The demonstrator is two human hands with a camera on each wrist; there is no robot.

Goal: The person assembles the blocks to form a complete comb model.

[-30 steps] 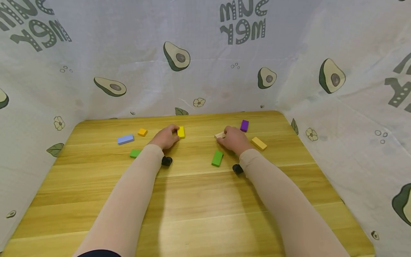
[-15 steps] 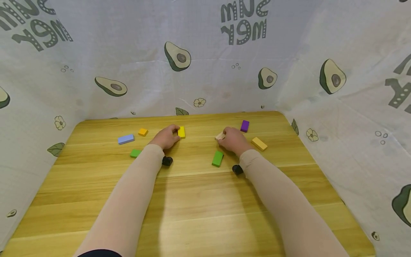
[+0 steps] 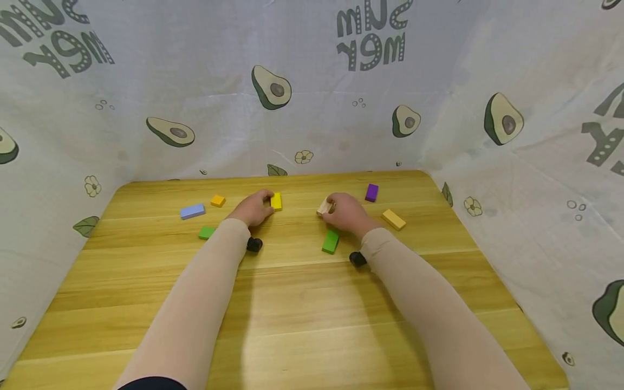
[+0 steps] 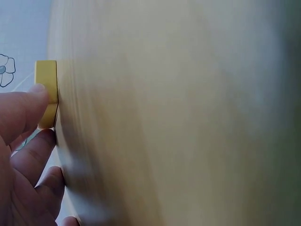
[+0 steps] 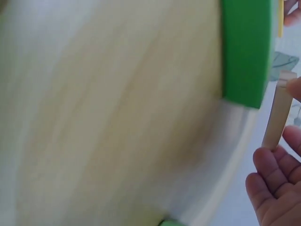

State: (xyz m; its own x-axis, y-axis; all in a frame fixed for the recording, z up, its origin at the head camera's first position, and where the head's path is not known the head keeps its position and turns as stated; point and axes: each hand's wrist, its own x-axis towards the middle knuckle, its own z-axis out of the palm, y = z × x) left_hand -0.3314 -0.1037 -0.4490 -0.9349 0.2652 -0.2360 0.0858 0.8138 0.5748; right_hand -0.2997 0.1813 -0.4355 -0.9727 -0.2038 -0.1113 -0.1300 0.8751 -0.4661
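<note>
Tabletop (image 3: 292, 336) of striped wood fills the lower part of my head feed. Left of centre, I see the left hand (image 3: 251, 210) with thumb and index finger clamped on the yellow block (image 3: 277, 202); my left wrist feed has that block at its left edge, the thumb laid over its face and the index finger near its lower end. Just right of centre, the right hand (image 3: 347, 211) pinches the pale wooden block (image 3: 324, 207), which slants at the right edge of my right wrist feed. I cannot tell whether the pale wooden block touches the wood. The two held blocks are apart.

Just below the right hand lies a bright green block (image 3: 330, 244), with a tan block (image 3: 393, 219) to its right and a purple block (image 3: 371, 193) higher up. On the left side of the frame I have a blue block (image 3: 192, 211), an orange block (image 3: 218, 201) and a smaller-looking green piece (image 3: 206, 233) partly behind the left sleeve (image 3: 195, 292). White cloth (image 3: 209, 81) printed with avocados fills the upper frame.
</note>
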